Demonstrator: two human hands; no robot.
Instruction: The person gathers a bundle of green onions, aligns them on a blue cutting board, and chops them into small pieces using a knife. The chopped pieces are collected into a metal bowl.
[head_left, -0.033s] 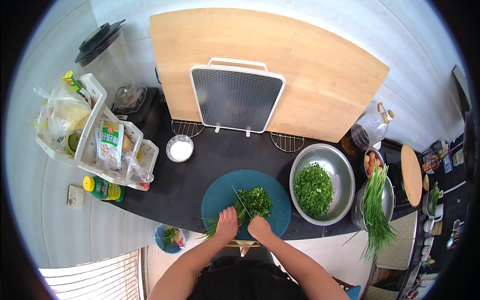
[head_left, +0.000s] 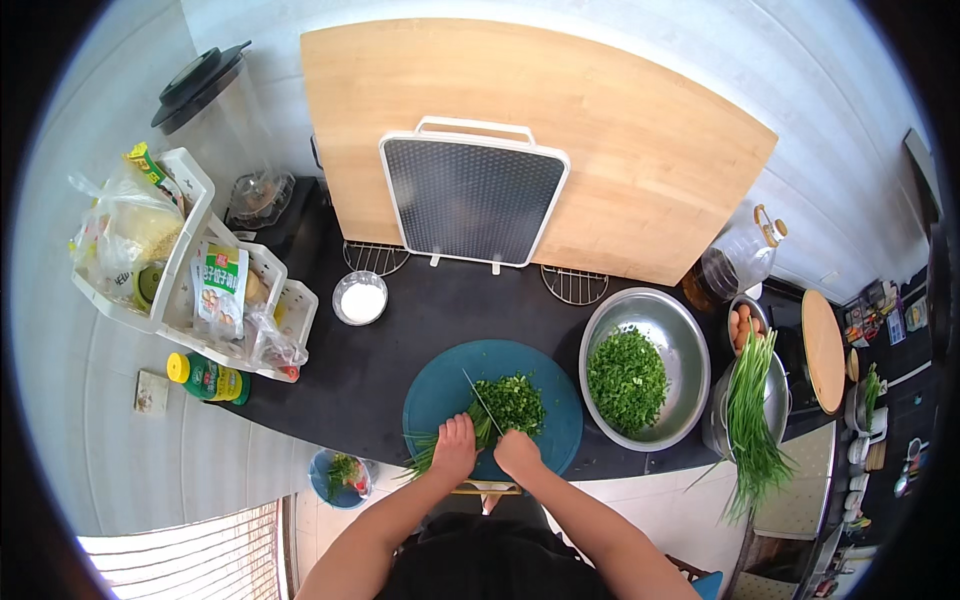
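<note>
Head view looks virtually unchanged from an instant earlier: the left hand (head_left: 456, 447) is closed over one bunch of long greens (head_left: 425, 457) on one round board (head_left: 437, 385), the right hand (head_left: 517, 454) grips one knife (head_left: 482, 402), so cutting seems midway. One chopped pile (head_left: 515, 400) lies beside the blade; around stand one large steel bowl (head_left: 688, 375), one small bowl (head_left: 384, 312), two wire racks (head_left: 376, 257).

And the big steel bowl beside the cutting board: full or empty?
Partly full: chopped greens lie in the steel bowl, with bare metal showing on its right.
</note>
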